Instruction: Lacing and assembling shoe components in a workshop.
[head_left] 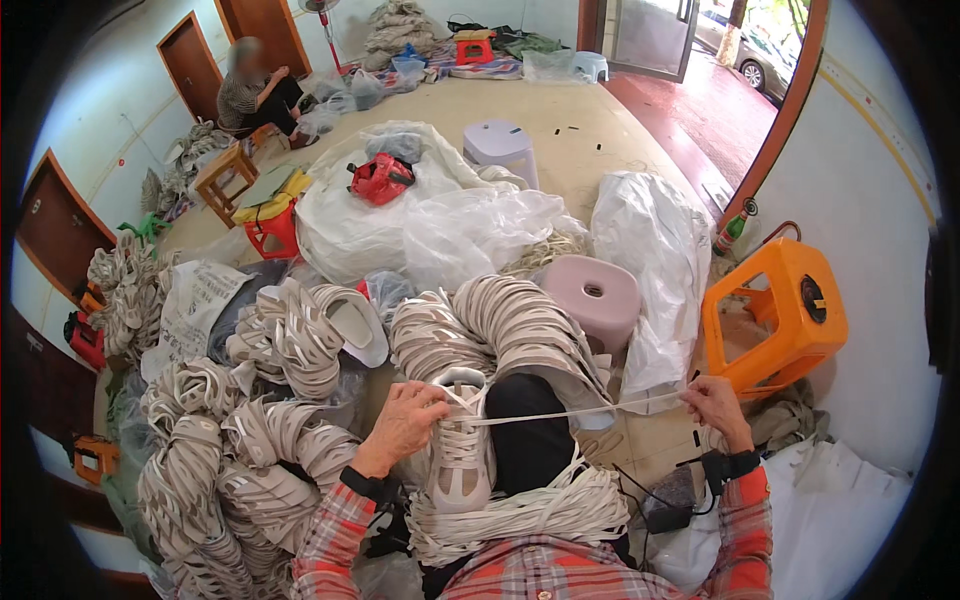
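Observation:
A beige and white sneaker upper lies on my lap, its front crossed by cream lacing. My left hand pinches the edge of the upper beside its eyelets. From the eyelets a flat cream shoelace runs taut to the right, over my dark-clad knee. The far end of that lace is between the closed fingers of my right hand, held out to the side. A thick bundle of loose cream laces lies across my lap, below the upper.
Stacked shoe uppers stand just ahead, with more piles at left. A mauve stool, an orange stool and white sacking are to the right. Black cables lie near my right forearm. Another person sits far left.

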